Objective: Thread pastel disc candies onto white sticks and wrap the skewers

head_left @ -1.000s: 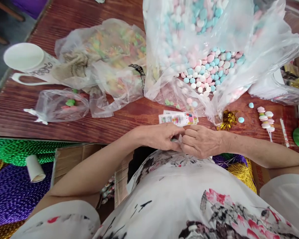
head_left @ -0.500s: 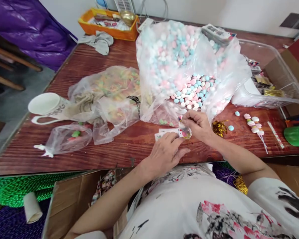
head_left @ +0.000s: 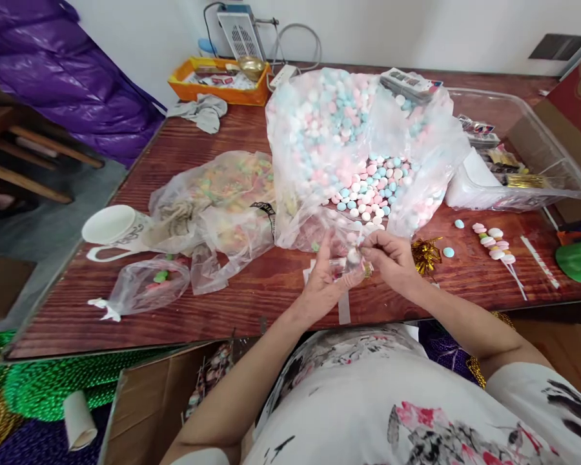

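Note:
Over the front of the table, my left hand (head_left: 321,282) holds the lower part of a small clear printed plastic bag (head_left: 354,260), with its index finger raised. My right hand (head_left: 392,259) pinches the bag's upper right edge, fingers closed. Something pale shows in or behind the bag; I cannot make out what. Partly hidden under my left hand lie flat white printed pieces (head_left: 308,274), and a pale strip (head_left: 344,308) sticks out below. Right of my right hand is a bunch of gold twist ties (head_left: 426,256). Beyond it lie candy skewers (head_left: 496,243) on white sticks.
A large bag of pastel candies (head_left: 319,129) stands open behind my hands. To its left are a bag of colourful sweets (head_left: 223,181), a white mug (head_left: 111,226) and a small knotted bag (head_left: 148,284). A clear bin (head_left: 513,197) and green tape (head_left: 578,261) are at right.
My left hand has lifted off the flat printed pieces and turned, its fingers now around the small bag. A pale strip shows below it. My right hand still pinches; the camera view has shifted.

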`<control>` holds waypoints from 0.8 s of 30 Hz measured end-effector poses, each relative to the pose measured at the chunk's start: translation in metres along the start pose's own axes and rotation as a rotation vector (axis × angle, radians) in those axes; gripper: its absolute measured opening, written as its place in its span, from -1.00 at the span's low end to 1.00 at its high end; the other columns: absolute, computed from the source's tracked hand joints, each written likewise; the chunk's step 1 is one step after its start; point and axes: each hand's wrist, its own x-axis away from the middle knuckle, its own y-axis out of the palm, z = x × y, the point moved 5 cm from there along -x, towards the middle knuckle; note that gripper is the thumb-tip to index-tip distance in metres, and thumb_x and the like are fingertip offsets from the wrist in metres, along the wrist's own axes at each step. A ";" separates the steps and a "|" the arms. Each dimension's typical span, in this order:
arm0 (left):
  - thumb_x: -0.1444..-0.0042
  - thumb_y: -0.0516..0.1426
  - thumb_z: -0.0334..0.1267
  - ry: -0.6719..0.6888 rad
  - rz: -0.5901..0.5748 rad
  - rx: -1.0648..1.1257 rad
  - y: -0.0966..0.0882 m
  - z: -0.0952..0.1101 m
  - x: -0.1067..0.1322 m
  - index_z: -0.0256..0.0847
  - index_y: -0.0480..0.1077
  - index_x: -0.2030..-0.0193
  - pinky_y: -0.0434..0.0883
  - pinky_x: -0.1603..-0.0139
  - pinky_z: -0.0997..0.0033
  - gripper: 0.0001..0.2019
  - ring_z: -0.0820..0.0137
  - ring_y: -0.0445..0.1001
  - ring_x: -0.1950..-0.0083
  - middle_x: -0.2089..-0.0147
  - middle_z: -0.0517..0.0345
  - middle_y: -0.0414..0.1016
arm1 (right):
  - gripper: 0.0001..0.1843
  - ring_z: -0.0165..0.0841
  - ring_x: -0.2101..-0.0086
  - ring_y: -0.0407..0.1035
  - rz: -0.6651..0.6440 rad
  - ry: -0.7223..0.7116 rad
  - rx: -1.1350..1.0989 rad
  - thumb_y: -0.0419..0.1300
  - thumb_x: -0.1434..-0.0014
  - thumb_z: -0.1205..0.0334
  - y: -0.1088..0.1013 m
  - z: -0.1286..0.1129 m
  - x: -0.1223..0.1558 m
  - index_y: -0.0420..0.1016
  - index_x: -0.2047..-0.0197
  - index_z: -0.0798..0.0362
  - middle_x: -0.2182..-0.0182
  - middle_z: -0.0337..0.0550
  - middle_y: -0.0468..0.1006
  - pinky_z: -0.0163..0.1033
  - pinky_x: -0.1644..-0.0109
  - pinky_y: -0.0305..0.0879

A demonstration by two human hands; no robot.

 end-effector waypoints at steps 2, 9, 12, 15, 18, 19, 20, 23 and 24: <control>-0.08 0.27 -0.14 -0.149 -0.092 0.158 0.011 -0.011 0.007 0.00 0.14 -0.33 0.42 0.01 0.39 -0.31 0.38 0.45 -0.01 -0.13 0.02 0.40 | -0.85 -0.50 0.50 0.18 0.033 -0.174 0.063 0.09 -0.20 0.31 -0.002 -0.017 -0.001 0.31 0.43 0.06 0.53 -0.32 0.32 -0.36 0.41 0.13; 0.02 0.32 -0.11 -0.258 -0.057 0.365 -0.005 -0.012 0.002 -0.18 0.56 0.19 0.44 0.34 0.46 -0.72 0.42 0.49 0.36 0.34 0.14 0.56 | -0.86 -0.37 0.42 0.26 -0.188 -0.698 0.429 -0.03 -0.18 0.44 0.033 -0.029 0.031 0.28 0.32 0.05 0.47 -0.17 0.41 -0.25 0.30 0.18; -0.01 0.30 -0.13 -0.114 -0.063 0.211 -0.015 -0.002 -0.002 -0.20 0.59 0.35 0.46 0.21 0.36 -0.82 0.33 0.51 0.19 0.19 0.05 0.57 | -0.87 -0.35 0.43 0.24 -0.256 -0.639 0.488 -0.04 -0.17 0.43 0.035 -0.009 0.035 0.27 0.32 0.05 0.47 -0.17 0.38 -0.26 0.35 0.16; -0.06 0.28 -0.18 0.098 -0.136 -0.037 -0.011 0.014 -0.001 -0.18 0.59 0.41 0.37 -0.12 0.18 -0.86 0.17 0.38 -0.17 -0.14 -0.03 0.43 | -0.84 -0.38 0.46 0.22 -0.214 -0.546 0.443 -0.07 -0.21 0.41 0.023 -0.005 0.029 0.26 0.33 0.04 0.50 -0.22 0.34 -0.28 0.38 0.16; -0.01 0.32 -0.18 0.188 -0.041 -0.097 -0.007 0.021 0.002 -0.03 0.51 0.01 0.30 -0.23 0.15 -0.64 0.17 0.23 -0.30 -0.33 0.02 0.20 | -0.84 -0.39 0.46 0.23 -0.117 -0.543 0.443 -0.05 -0.24 0.41 0.011 -0.019 0.024 0.29 0.32 0.03 0.50 -0.22 0.36 -0.27 0.37 0.20; 0.01 0.33 -0.17 0.175 -0.011 -0.038 -0.006 0.020 0.004 0.06 0.37 -0.16 0.33 -0.21 0.17 -0.45 0.20 0.25 -0.29 -0.35 0.03 0.17 | -0.86 -0.38 0.44 0.25 -0.083 -0.597 0.465 -0.02 -0.23 0.41 0.010 -0.027 0.024 0.31 0.30 0.04 0.48 -0.20 0.39 -0.26 0.36 0.21; 0.02 0.34 -0.15 0.146 -0.009 0.040 -0.004 0.018 0.006 0.13 0.23 -0.27 0.37 -0.16 0.20 -0.31 0.23 0.29 -0.25 -0.34 0.04 0.18 | -0.87 -0.36 0.43 0.27 -0.054 -0.668 0.487 0.00 -0.21 0.40 0.010 -0.033 0.026 0.33 0.28 0.05 0.46 -0.17 0.42 -0.24 0.34 0.22; -0.07 0.27 -0.13 -0.015 -0.161 0.180 0.007 0.007 0.015 0.02 0.24 -0.26 0.44 0.00 0.32 -0.39 0.33 0.47 0.00 -0.13 0.04 0.41 | -0.86 -0.33 0.41 0.31 0.001 -0.812 0.532 0.00 -0.18 0.41 0.016 -0.040 0.032 0.35 0.24 0.07 0.42 -0.11 0.46 -0.21 0.32 0.23; -0.12 0.23 -0.13 -0.069 -0.207 0.169 0.009 0.003 0.018 -0.07 0.32 -0.19 0.45 0.07 0.36 -0.51 0.37 0.49 0.12 0.02 0.04 0.49 | -0.86 -0.34 0.41 0.31 0.011 -0.796 0.530 0.00 -0.18 0.41 0.019 -0.037 0.032 0.35 0.25 0.07 0.43 -0.12 0.46 -0.22 0.32 0.22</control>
